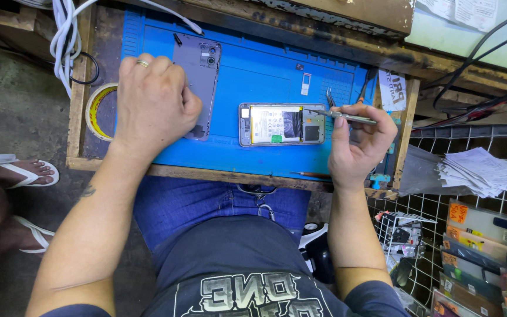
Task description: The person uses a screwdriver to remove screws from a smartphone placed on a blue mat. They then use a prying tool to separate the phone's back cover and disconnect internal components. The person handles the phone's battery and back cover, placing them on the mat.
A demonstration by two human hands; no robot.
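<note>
Opened phone [281,124] lying flat near the middle of the blue mat [247,76], long side parallel to the front edge, insides facing up with battery and board exposed. Right hand [359,149] at the phone's right end, curled nearly closed, thumb and fingers pinched on tweezers [347,117]; tweezer tip reaching left onto the phone's right end, close to the board. Grey back cover [199,76] lying toward the mat's left side, camera end pointing to the far edge. Left hand [151,100] fisted loosely over the cover's left edge, knuckles up, ring on one finger; whatever sits inside the fist hidden, so contents not clear. Small white part [305,84] lying alone on the mat beyond the phone. More tools [331,97] at the mat's far right corner, just past the tweezers. Tape roll [96,111] on the wooden table [218,174], off the mat's left edge. White cables [64,35] hanging at the table's far left corner. Stack of papers [481,171] well to the right, off the table.
</note>
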